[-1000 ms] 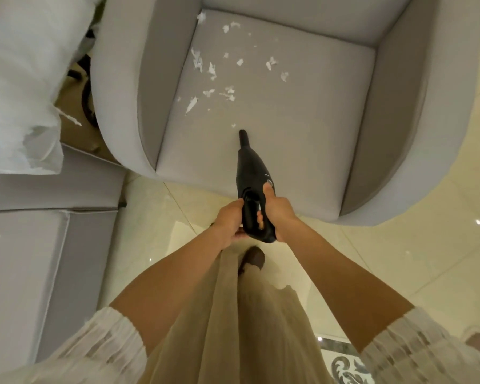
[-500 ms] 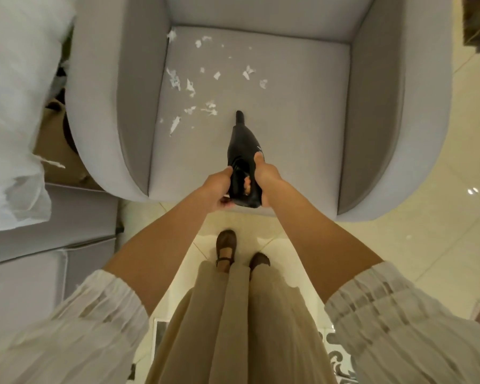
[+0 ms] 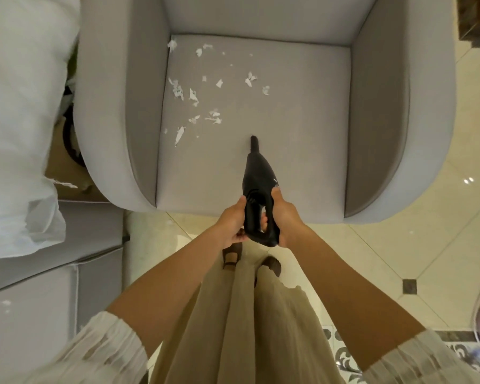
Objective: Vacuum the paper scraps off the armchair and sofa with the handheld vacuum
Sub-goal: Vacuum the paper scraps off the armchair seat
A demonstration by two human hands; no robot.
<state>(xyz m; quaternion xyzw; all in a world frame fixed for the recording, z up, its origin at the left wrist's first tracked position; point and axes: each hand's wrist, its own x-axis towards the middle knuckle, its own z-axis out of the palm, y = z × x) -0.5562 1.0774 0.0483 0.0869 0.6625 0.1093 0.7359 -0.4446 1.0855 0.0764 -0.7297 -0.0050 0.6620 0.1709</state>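
— Where was the vacuum?
— Mid-frame over the armchair seat; left hand and right hand both gripped its handle.
— What changed?
— It had drawn back toward the seat's front; paper scraps lay untouched, upper left.

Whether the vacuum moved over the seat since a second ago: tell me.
Yes. Against the long scrap on the seat, the vacuum nozzle has shifted right, farther from it.

Glossy cream tiled floor with small dark inset squares; white plastic-wrapped bundle at left; beige skirt; 2 brown shoes below.
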